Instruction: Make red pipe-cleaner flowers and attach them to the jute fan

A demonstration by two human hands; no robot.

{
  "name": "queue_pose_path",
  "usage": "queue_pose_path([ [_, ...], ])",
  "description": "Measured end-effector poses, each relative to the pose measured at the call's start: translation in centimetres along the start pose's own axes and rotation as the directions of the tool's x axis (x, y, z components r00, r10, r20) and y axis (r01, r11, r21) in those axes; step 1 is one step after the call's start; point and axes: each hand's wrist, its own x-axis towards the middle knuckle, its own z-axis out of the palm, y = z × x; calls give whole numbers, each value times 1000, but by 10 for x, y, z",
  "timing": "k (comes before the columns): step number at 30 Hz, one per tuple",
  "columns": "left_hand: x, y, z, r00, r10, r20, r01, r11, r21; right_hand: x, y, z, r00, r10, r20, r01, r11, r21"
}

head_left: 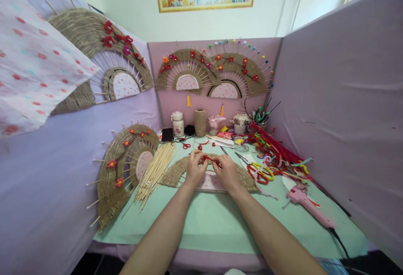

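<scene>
Over a twine-woven fan [175,171] lying on the mint-green tabletop, both my hands pinch one red pipe cleaner [207,158]. My left hand [195,170] is closed on its left part, thumb and fingertips together. On the other side my right hand [227,173] grips the right part, the fingers curled in. Between my wrists shows the fan's dotted fabric centre [210,181]. Just beyond my hands lies a small red pipe-cleaner flower [200,147]. My fingers partly hide the piece being held and the middle of the fan.
Thin bamboo sticks [155,174] are heaped on the left beside a finished fan [110,187]. Right of my hands lie scissors [260,173], loose pipe cleaners [280,153] and a pink glue gun [310,208] with its cord. A twine spool [200,123] stands at the back.
</scene>
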Motion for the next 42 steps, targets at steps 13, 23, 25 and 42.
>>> queue_pose_path([
  [13, -1, -4, 2, 996, 78, 33, -84, 970, 227, 0, 0, 2, 999, 3, 49, -5, 999, 48],
  [23, -4, -3, 5, 989, 32, 147, -86, 920, 383, 0, -8, 4, 985, 160, 71, -174, 931, 320],
  [25, -6, -2, 7, 985, 21, 173, -83, 931, 357, -1, -9, 4, 983, 167, 78, -184, 911, 368],
  [42, 3, 20, -5, 736, -472, 486, 671, 417, -613, 16, 16, -5, 669, 580, 465, -492, -125, 862],
])
